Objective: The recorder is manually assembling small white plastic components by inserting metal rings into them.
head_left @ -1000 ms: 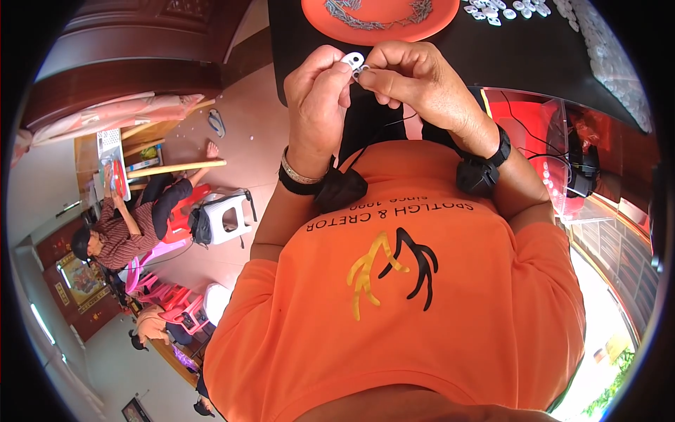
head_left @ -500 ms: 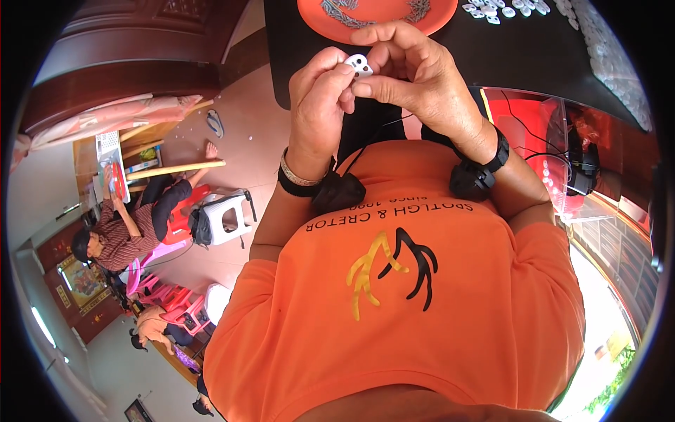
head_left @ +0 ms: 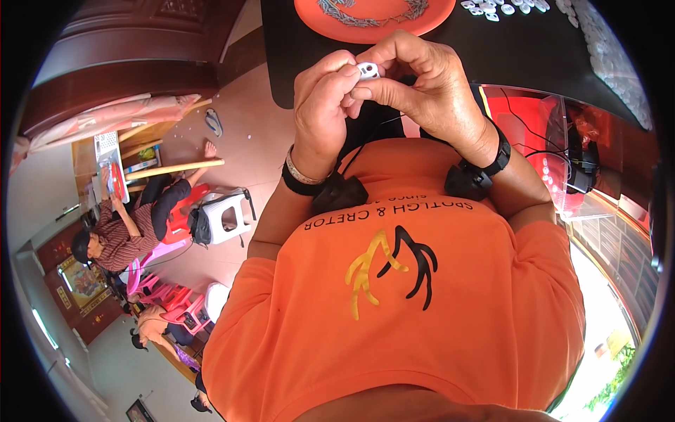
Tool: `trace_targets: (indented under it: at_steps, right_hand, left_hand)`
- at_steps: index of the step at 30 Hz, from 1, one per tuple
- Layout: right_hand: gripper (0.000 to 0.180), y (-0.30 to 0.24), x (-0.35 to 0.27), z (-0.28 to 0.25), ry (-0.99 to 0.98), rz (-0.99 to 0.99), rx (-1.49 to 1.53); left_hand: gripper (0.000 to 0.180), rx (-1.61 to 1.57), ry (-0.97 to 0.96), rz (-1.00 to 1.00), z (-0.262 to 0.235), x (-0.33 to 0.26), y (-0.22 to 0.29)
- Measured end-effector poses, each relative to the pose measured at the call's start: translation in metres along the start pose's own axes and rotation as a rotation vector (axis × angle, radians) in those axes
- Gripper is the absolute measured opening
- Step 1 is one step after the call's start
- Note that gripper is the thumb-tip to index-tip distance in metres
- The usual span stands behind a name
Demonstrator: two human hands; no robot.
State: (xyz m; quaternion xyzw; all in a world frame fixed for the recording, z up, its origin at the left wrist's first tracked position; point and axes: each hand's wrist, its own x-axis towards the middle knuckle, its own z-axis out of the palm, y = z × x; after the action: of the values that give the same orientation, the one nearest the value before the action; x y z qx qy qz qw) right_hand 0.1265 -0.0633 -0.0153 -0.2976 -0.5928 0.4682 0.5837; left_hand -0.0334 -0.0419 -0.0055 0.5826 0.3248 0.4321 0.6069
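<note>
My left hand (head_left: 323, 105) and my right hand (head_left: 422, 88) meet in front of my chest, above the near edge of a black table (head_left: 534, 53). Between their fingertips they pinch one small white plastic piece (head_left: 368, 69). Both wrists carry black bands with small black boxes. An orange tray (head_left: 373, 14) with thin metal parts lies just beyond the hands. Several more small white pieces (head_left: 503, 7) lie on the table to the right of the tray.
A red box (head_left: 534, 133) under clear plastic with black cables stands at my right. To my left a person (head_left: 133, 225) sits on a red chair beside a white stool (head_left: 228, 218). Other people sit further back. Dark wooden furniture (head_left: 133, 63) fills the upper left.
Both hands with the white piece have shifted slightly toward the table and the tray, and the fingers have closed tighter around the piece.
</note>
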Motion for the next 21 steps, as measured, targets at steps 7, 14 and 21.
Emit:
trace_targets:
  at_steps: [7,14,21]
  right_hand:
    - [0.019,-0.01,-0.005,0.0,0.027,-0.034,-0.144]
    - [0.019,-0.011,-0.008,0.001,0.078,-0.148,-0.219]
    - [0.02,-0.007,-0.005,-0.001,0.016,-0.132,-0.291]
  left_hand:
    - [0.02,0.025,0.014,0.098,0.007,-0.004,0.002]
    - [0.01,0.124,-0.046,0.393,0.011,-0.009,-0.005]
    - [0.017,-0.097,-0.054,0.088,0.003,-0.007,-0.008]
